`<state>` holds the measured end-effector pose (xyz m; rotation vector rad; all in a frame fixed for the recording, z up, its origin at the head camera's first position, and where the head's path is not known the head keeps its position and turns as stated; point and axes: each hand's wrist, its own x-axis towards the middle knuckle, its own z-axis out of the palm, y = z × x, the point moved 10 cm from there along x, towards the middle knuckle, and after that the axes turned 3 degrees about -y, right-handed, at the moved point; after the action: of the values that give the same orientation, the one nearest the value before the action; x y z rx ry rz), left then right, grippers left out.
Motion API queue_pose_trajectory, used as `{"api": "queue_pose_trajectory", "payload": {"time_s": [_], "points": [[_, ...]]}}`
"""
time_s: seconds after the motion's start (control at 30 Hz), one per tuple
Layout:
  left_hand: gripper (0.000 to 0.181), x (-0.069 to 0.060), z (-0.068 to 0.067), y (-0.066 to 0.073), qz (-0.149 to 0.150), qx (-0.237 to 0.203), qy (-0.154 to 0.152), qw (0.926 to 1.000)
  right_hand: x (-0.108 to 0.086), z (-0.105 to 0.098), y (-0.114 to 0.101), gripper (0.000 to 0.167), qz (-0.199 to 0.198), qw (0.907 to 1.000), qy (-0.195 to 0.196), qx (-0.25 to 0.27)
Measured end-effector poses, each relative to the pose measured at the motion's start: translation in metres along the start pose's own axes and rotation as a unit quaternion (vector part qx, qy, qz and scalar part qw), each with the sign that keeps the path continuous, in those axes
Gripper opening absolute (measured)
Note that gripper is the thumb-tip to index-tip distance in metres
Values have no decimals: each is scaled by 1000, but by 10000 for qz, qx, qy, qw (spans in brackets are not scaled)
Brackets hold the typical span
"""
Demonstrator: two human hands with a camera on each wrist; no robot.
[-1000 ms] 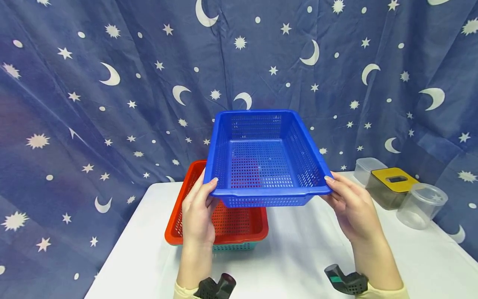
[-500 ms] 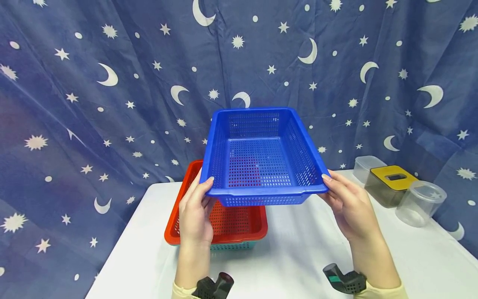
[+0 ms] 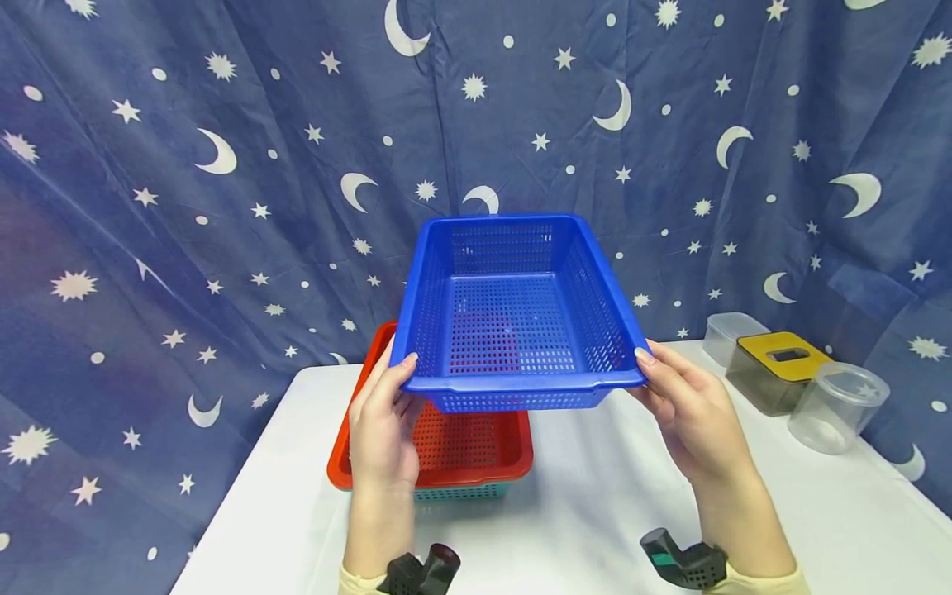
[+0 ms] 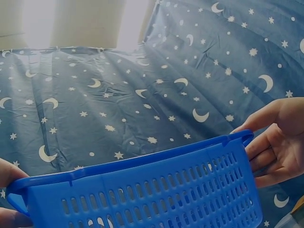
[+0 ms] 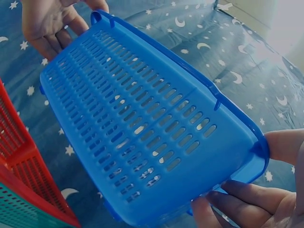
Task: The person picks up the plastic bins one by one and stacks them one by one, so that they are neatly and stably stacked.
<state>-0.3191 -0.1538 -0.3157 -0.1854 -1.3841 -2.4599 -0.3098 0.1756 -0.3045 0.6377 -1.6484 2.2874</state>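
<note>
A blue plastic basket [image 3: 513, 322] with slotted walls hangs in the air, its near side tipped toward me. My left hand [image 3: 384, 430] grips its near left corner, thumb on the rim and fingers under it. At the near right corner my right hand [image 3: 692, 405] pinches the rim the same way. Both grips show again in the right wrist view, around the blue basket [image 5: 137, 118]. Behind and below, partly covered by the blue basket and my left hand, a red basket [image 3: 464, 446] sits nested in a green basket [image 3: 461, 492] on the table.
On the right of the white table [image 3: 595, 521] stand a clear container [image 3: 732, 330], a grey box with a yellow lid [image 3: 781, 364] and a clear round jar [image 3: 836, 409]. A blue curtain [image 3: 297, 165] with moons and stars hangs behind the table.
The blue basket has shifted slightly left, along with both hands, which keep hold of its corners. The stacked red and green baskets and the containers on the right stay in place.
</note>
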Motion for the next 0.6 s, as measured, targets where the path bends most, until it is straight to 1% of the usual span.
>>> {"api": "queue_pose_trajectory", "payload": {"time_s": [0.37, 0.6], "points": [[43, 1, 0, 2, -9, -64, -2, 10000, 1, 1, -2, 28, -57, 10000, -27, -8], [44, 0, -2, 3, -25, -37, 17, 10000, -1, 2, -1, 32, -62, 9998, -27, -206]]}}
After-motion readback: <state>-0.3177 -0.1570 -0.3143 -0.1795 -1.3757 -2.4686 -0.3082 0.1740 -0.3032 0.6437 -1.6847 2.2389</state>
